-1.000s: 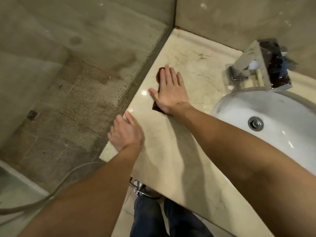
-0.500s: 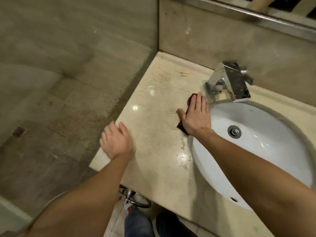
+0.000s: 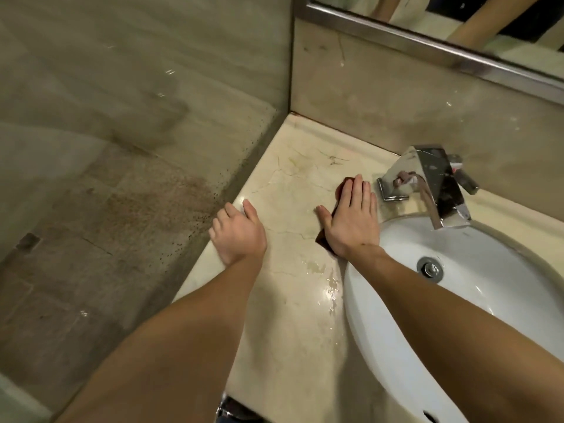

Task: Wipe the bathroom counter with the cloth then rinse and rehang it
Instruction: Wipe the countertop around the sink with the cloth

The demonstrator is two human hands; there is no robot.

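Note:
A dark red cloth [image 3: 342,188] lies flat on the cream marble counter [image 3: 293,300], mostly hidden under my right hand [image 3: 351,221]. That hand presses on it with fingers stretched out, just left of the chrome faucet [image 3: 433,184] and at the rim of the white sink [image 3: 457,288]. My left hand [image 3: 238,233] rests on the counter's left edge with fingers curled over it, holding nothing. A wet patch [image 3: 326,285] glistens on the counter in front of the sink rim.
A glass shower panel [image 3: 152,148] meets the counter's left edge, with a tiled shower floor and floor drain [image 3: 27,242] behind it. A mirror [image 3: 457,29] with a metal frame hangs on the back wall. The sink has a metal drain plug [image 3: 429,268].
My right hand slid the cloth from the counter's left side rightward to beside the faucet, then slightly farther back. My left hand stayed on the counter edge.

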